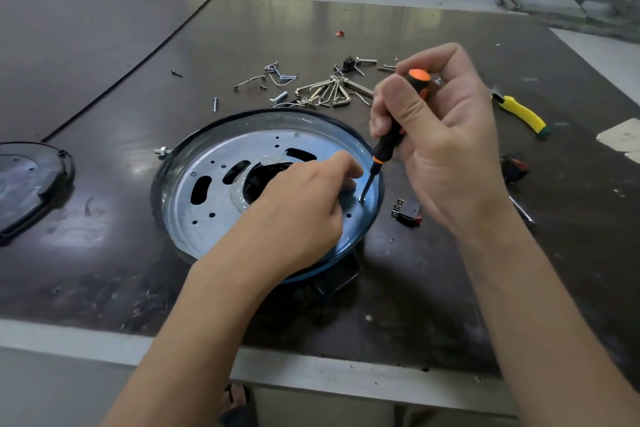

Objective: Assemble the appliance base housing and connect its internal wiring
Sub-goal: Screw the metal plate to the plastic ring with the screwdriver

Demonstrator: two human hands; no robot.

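Note:
A round base housing with a dark rim lies in the middle of the table, and a silver metal plate with slots and holes sits inside it. My right hand grips a black and orange screwdriver whose tip stands on a screw at the plate's right edge. My left hand rests on the plate just left of that screw, fingers curled down beside the tip; what they touch is hidden.
Loose screws and bolts and a bunch of hex keys lie behind the housing. A black cover sits at the left edge. Black and red switches and a yellow-handled tool lie to the right.

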